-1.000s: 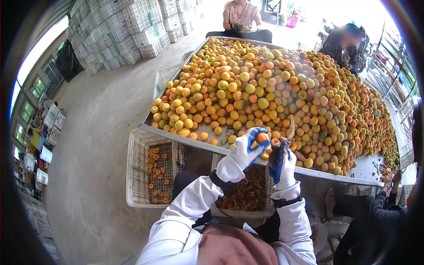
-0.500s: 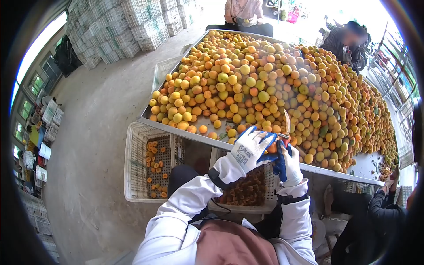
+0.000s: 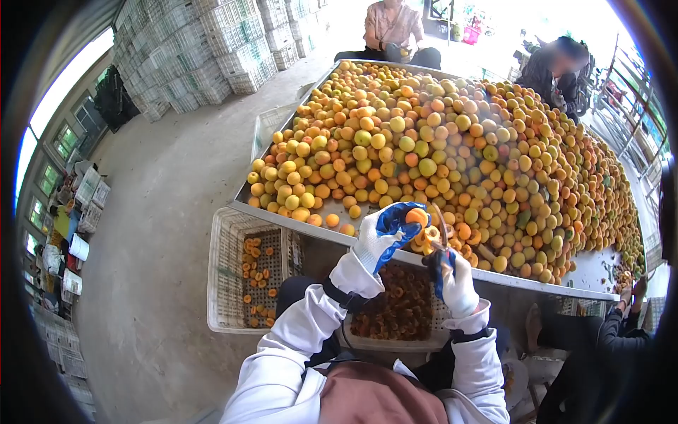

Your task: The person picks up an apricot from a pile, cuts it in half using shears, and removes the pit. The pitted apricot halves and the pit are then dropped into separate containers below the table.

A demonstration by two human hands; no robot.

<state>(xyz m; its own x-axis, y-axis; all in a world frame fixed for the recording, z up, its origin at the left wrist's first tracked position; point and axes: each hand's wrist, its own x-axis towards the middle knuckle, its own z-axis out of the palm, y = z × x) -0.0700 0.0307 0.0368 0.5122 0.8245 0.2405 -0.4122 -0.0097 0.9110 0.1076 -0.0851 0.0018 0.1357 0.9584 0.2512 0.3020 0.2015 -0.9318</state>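
My left hand (image 3: 383,234), in a white glove with blue fingers, grips an orange apricot (image 3: 417,217) over the table's near edge. My right hand (image 3: 455,283), gloved the same way, is wrapped round the handle of a curved knife (image 3: 443,227). The blade points up, just right of the apricot. Cut apricot pieces (image 3: 426,240) lie at the table edge between the two hands. Beyond them, whole yellow and orange apricots (image 3: 395,152) are heaped over the metal table (image 3: 332,233).
Below the table stand a crate (image 3: 220,283) with scattered apricot halves and another crate (image 3: 395,345) full of dark brown pieces. A seated person (image 3: 393,32) is across the table, another person (image 3: 554,74) at far right. Stacked crates (image 3: 191,56) stand behind.
My hands have drawn apart. The left now holds a whole-looking apricot up, and the right has moved the knife slightly down. Cut pieces now show at the table edge; the view has shifted slightly.
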